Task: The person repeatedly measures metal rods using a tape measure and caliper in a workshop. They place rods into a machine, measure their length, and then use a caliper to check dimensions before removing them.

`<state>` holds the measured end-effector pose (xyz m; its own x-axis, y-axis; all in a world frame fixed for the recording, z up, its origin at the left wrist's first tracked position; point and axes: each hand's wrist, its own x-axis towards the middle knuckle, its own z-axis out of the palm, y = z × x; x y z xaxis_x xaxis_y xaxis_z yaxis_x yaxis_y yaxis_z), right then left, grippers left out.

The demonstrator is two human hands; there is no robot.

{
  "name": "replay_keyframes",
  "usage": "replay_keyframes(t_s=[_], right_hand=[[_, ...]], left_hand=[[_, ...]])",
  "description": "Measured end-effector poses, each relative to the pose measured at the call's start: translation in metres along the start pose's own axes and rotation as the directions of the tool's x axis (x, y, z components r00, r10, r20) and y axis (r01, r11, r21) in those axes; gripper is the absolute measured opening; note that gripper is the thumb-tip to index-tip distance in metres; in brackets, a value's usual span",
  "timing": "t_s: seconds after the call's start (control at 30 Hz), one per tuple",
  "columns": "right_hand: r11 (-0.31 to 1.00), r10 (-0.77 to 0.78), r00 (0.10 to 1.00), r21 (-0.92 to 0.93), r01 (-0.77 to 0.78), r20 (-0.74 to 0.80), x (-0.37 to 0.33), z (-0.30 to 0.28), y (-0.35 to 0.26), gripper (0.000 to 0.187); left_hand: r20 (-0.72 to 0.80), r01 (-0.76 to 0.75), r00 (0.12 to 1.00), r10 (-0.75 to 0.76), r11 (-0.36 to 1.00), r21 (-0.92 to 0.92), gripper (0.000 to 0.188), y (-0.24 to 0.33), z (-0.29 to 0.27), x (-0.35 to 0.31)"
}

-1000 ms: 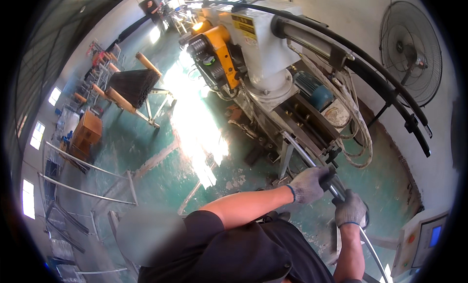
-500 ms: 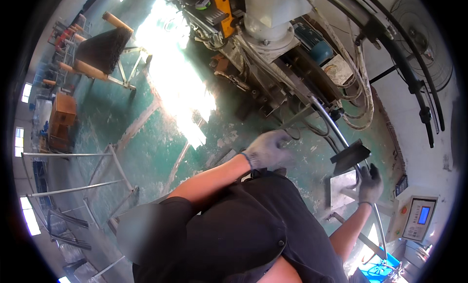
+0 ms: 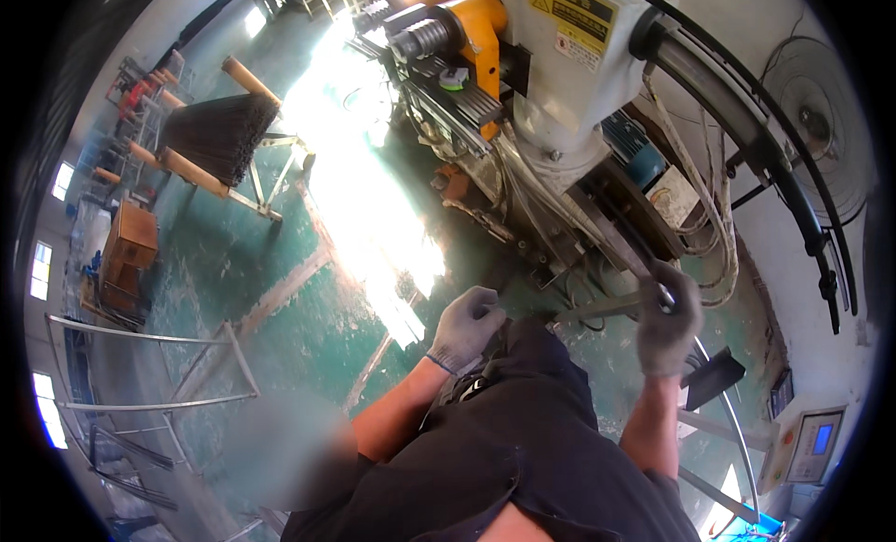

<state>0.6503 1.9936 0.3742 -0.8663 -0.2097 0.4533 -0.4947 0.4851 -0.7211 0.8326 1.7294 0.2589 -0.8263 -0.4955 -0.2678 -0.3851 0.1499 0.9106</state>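
Observation:
My right hand (image 3: 669,320), in a grey work glove, is closed around a long thin shiny metal tube (image 3: 744,439) beside the machine. The tube runs down past the hand toward the lower right, bending in the view; a bright bit of it shows at the fingers. A dark angled plate (image 3: 715,378) is next to the tube, below that hand. My left hand (image 3: 467,329), gloved too, hovers in front of my waist with its fingers curled in and nothing visible in them.
Ahead stands a white and orange machine (image 3: 560,84) with hoses and a green tape measure (image 3: 455,79) on it. A control box (image 3: 810,449) is at the right, a fan (image 3: 812,122) by the wall. Leftward are a rack of dark rods (image 3: 215,136) and metal frames (image 3: 154,407).
My right hand has moved up along the tube, from beside the dark plate to near the machine. The left hand has drawn back leftward and its fingers have curled. The view has shifted.

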Motion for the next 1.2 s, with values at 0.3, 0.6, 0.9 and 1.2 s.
replay_keyframes(t_s=[0.3, 0.6, 0.9, 1.2], right_hand=[[0.955, -0.294, 0.935, 0.101, 0.279, 0.197, 0.123, 0.192, -0.071, 0.047], [0.927, -0.355, 0.875, 0.001, 0.376, 0.329, 0.267, 0.398, -0.090, 0.065], [0.943, -0.332, 0.877, 0.143, 0.300, 0.347, 0.288, 0.452, -0.067, 0.065], [0.977, -0.078, 0.926, 0.212, -0.002, 0.370, 0.225, 0.400, -0.127, 0.070]], left_hand=[[-0.243, -0.253, 0.905, 0.350, 0.900, 0.356, 0.043, 0.041, -0.106, 0.095], [0.016, -0.473, 0.842, 0.540, 0.723, 0.504, 0.047, 0.129, -0.183, 0.241], [-0.025, -0.544, 0.793, 0.609, 0.725, 0.422, 0.042, 0.140, -0.235, 0.312], [0.426, -0.501, 0.791, 0.439, 0.865, 0.038, 0.050, 0.183, -0.265, 0.361]])
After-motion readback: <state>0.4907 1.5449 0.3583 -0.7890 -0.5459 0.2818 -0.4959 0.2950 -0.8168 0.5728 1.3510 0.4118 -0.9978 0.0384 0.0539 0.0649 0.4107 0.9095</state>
